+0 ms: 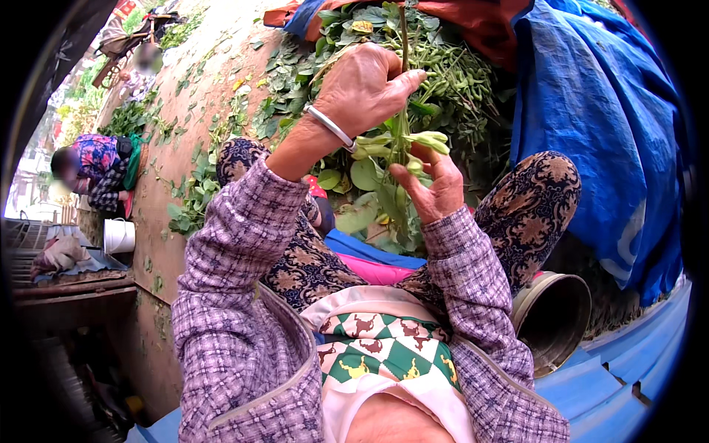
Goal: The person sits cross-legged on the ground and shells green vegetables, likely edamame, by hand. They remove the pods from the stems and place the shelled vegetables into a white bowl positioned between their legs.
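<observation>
My left hand (369, 85), with a silver bangle at its wrist, is closed round the stalk of a leafy bean plant (401, 125) and holds it upright over my lap. Plump green pods (428, 140) hang from the stalk just below that fist. Lower on the right, my right hand (437, 184) has thumb and fingers closed at the pods, its fingertips partly hidden behind them. Beyond both hands lies a heap of picked bean plants (450, 66) with many pods and leaves.
A metal bucket (557, 321) lies tipped by my right knee. Blue tarpaulin (591, 125) covers the right side. Loose leaves (196, 199) litter the brown ground at left. Farther left, another person (100, 162) bends near a white bucket (119, 236).
</observation>
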Available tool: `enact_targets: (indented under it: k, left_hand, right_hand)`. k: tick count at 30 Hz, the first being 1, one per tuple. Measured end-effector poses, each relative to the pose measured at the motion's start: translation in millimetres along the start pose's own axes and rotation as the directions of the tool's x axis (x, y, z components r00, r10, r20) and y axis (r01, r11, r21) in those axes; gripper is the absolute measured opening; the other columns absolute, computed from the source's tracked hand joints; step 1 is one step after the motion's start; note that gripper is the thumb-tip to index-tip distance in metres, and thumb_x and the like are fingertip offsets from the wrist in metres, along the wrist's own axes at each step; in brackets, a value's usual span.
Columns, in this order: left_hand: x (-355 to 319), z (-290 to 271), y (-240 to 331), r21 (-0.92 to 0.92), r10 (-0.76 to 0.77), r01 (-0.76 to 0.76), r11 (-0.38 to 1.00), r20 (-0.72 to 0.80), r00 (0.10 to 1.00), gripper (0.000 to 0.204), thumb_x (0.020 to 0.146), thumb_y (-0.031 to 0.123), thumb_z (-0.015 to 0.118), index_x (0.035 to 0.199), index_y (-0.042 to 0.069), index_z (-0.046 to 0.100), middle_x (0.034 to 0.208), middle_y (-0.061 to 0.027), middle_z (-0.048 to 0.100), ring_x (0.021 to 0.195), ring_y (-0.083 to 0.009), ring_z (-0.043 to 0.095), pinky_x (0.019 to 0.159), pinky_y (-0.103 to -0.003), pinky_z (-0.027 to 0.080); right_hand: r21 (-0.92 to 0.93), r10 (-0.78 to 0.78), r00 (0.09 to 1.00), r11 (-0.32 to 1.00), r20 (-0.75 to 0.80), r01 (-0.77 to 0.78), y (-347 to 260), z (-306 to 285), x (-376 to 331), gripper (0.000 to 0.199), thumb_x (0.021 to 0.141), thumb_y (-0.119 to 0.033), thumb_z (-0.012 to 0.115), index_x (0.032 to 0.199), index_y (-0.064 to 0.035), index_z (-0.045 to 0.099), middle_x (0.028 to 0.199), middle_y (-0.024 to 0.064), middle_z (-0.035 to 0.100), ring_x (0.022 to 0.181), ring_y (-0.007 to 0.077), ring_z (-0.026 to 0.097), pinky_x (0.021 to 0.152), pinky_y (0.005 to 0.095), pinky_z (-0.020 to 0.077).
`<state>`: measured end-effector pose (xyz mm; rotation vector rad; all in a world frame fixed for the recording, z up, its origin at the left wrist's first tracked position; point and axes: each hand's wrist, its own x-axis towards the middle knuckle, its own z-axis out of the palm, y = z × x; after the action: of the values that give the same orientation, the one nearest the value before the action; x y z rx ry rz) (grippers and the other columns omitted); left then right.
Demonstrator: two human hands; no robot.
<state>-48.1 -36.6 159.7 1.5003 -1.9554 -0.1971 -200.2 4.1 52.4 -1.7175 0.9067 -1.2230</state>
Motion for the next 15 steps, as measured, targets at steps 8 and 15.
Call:
enact_targets:
  k: [8,15]
  left_hand:
    - [11,18,-20,-0.492,-0.15,0.428,0.758,0.507,0.849,0.027,0.088,0.028,0.054,0.083,0.003,0.062,0.058,0.0023,0.055,0.049,-0.0002,0.044,0.043,-0.016,0.032]
    - [-10,29,-97,-0.549,-0.364,0.568,0.614,0.441,0.82,0.02,0.089,0.021,0.051,0.085,0.005,0.061,0.065,0.0028,0.057,0.049,0.0002,0.041,0.046,-0.014,0.034]
  right_hand:
    - [0.349,0.29,0.952,0.886,0.099,-0.306,24,0,12,0.021,0.085,-0.018,0.058,0.093,0.0013,0.057,0.076,0.0005,0.058,0.068,0.0065,0.051,0.062,0.0227,0.0431]
    - [0.715,0.497,0.823,0.466,0.275,-0.52,46,3,49,0.031,0.091,-0.022,0.05,0.108,0.0025,0.052,0.086,-0.0012,0.056,0.077,0.0063,0.053,0.068,0.0211,0.044]
